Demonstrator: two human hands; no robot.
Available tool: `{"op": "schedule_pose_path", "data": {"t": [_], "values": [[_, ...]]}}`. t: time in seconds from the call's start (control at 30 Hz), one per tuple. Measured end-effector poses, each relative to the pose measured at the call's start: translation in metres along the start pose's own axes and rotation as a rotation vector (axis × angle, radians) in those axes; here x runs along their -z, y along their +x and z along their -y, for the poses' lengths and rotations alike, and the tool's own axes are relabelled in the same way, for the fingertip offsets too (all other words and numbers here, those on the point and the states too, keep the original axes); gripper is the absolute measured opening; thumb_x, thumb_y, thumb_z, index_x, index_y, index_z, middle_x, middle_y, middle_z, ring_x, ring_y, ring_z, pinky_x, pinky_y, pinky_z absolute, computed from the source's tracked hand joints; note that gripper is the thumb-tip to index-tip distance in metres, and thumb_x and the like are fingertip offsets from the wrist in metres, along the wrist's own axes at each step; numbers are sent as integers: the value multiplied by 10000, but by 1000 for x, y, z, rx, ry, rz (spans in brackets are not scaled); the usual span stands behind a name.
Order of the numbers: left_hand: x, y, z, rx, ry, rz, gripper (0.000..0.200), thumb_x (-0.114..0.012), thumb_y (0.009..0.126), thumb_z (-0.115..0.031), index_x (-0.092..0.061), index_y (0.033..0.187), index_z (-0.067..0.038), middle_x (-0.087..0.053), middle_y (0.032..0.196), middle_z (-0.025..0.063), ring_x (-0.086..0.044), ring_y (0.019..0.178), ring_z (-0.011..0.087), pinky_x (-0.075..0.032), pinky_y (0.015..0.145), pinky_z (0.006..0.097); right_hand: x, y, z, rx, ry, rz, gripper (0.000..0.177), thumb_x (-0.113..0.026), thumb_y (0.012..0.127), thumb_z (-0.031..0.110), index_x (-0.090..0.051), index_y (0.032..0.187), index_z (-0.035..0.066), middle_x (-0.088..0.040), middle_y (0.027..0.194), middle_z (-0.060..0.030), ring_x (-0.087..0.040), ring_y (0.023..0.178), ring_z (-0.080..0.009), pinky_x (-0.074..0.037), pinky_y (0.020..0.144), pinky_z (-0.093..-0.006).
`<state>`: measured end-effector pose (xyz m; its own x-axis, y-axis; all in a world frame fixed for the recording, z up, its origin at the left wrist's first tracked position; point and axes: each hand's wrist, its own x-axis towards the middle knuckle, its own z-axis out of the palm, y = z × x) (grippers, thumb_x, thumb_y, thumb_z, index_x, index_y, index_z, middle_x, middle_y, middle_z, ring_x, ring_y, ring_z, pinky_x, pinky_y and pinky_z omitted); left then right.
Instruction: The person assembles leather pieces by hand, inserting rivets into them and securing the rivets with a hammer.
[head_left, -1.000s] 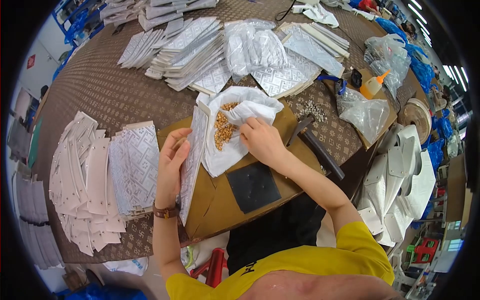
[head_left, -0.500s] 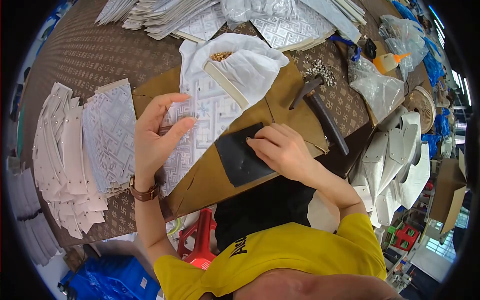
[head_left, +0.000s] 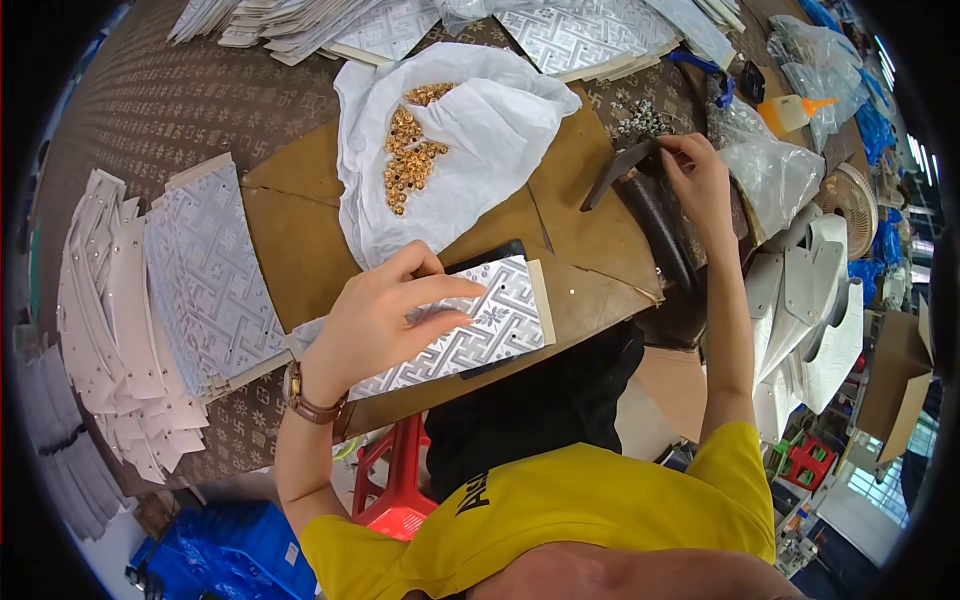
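My left hand (head_left: 385,315) rests on a grey-white patterned panel (head_left: 505,315), thumb and fingers spread over its surface. Small dark dots, perhaps holes, show near the panel's cream-edged end. Under that end lies a black pad (head_left: 500,252), mostly covered. At the right, my right hand (head_left: 698,180) has its fingers closed at the end of the dark head of a hammer (head_left: 665,240); the fingertips are partly hidden. Gold-coloured small fasteners (head_left: 408,160) lie loose on a white cloth (head_left: 500,130) beyond the panel.
Small silver pieces (head_left: 640,118) lie behind the hammer. Patterned panels (head_left: 215,275) and white studded strips (head_left: 120,320) are stacked at left. An orange-tipped bottle (head_left: 790,113), a plastic bag (head_left: 765,165) and white shaped pieces (head_left: 800,310) are at right. Brown sheeting (head_left: 290,215) covers the work area.
The patterned panel has moved off the cloth and onto the black pad with my left hand, uncovering the gold fasteners. My right hand has gone from the pad up to the hammer.
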<state>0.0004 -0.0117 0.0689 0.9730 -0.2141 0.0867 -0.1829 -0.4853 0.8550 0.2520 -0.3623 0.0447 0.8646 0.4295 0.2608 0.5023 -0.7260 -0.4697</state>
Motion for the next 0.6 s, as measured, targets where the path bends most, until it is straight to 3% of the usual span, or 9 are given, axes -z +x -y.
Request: {"op": "schedule_pose_path", "data": {"t": [0.3,0.4,0.53,0.6], "values": [[1,1,-1,91,-4,7,381,-888,800,-70,-819,1171,-120,-574,925,33,-557,767,147,-456,662,283,-5,0,-3,-23,18,-20,124,-688,981,32,-720,1091,-14,-679,975,-101,-653,813,-186,-517,762,-293],[0,1,2,67,9,-13,340,-881,827,-131,-820,1161,-149,-571,910,31,-572,730,162,-476,647,300,4,-6,16,-11,-8,-114,95,-697,966,26,-709,1056,-1,-685,979,-135,-688,839,-263,-541,756,-344],[0,1,3,63,13,-15,324,-880,837,-155,-819,1155,-158,-567,900,34,-579,715,170,-486,642,308,19,-19,65,106,120,-103,87,-695,966,-21,-699,1051,-4,-678,976,-92,-661,867,-194,-513,766,-301],[0,2,3,59,14,-7,326,-881,834,-152,-818,1154,-155,-566,899,35,-578,716,170,-486,642,308,20,-26,88,151,160,-59,103,-701,949,-48,-694,1043,-6,-674,979,-94,-662,875,-203,-515,776,-300]]}}
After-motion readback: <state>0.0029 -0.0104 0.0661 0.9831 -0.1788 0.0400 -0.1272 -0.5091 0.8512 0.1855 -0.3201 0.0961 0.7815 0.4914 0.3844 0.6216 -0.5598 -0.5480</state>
